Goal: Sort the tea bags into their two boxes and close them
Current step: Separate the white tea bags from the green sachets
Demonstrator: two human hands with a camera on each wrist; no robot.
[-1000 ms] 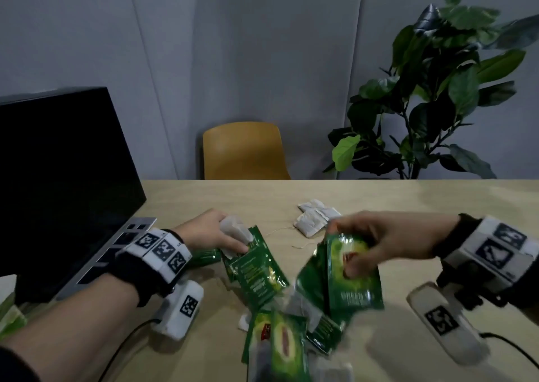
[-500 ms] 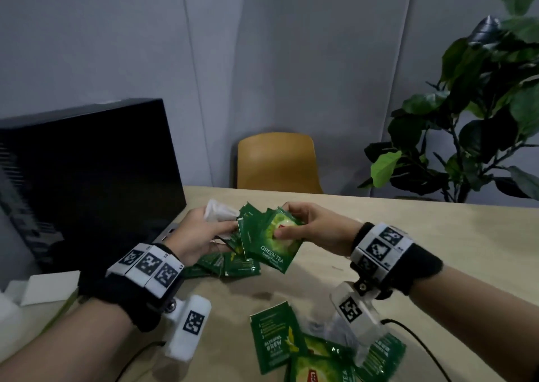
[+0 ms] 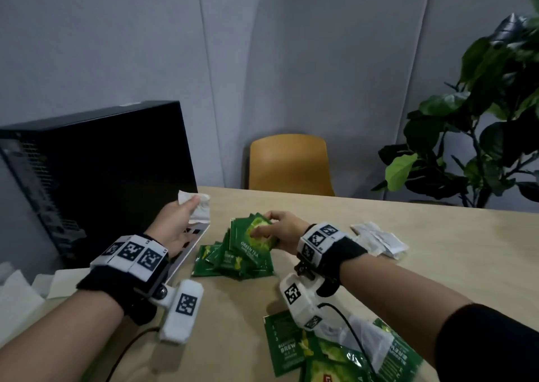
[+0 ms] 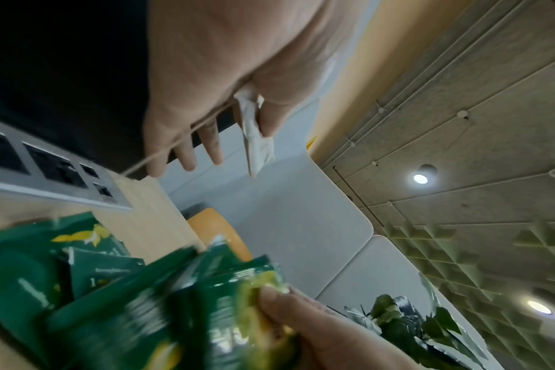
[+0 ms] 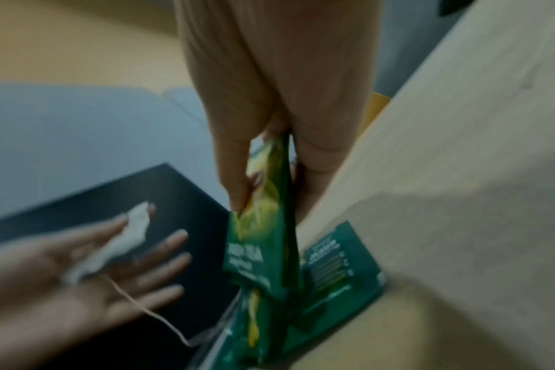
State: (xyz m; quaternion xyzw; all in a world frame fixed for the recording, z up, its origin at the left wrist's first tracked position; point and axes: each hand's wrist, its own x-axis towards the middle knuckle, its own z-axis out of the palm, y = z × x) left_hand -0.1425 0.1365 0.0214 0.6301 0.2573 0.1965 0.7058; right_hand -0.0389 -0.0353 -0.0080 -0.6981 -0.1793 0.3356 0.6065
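Beside the laptop: the left hand [image 3: 175, 224] is held up with one white tea bag [image 3: 198, 208] between thumb and first finger; its string hangs down over the palm and the other fingers are spread out straight.
Right of the laptop: the right hand [image 3: 280, 231] pinches a small bunch of green tea packets [image 3: 250, 240], thumb on the front and fingers behind.
Under that bunch: a green pile [image 3: 230, 262] of the same packets lies flat on the surface [image 3: 437, 271], just beside the laptop [image 3: 96, 171] edge.
Far right of the laptop: a white pile [image 3: 379, 240] of paper tea bags sits well apart from the green ones.
Nearest the person, away from the laptop: more loose packets [image 3: 335, 352], green mixed with some clear or white ones, not yet sorted.
Boxes: I cannot see either box in any view.
Step now: I think this is sorting by colour, green to green and white to white, with boxing and closing still to come.
Next move: the green bunch likely wants to go down on the green pile, and the white tea bag across to the white pile.
Watch for: the string could catch on a packet, and the slippery green bunch could fan out.
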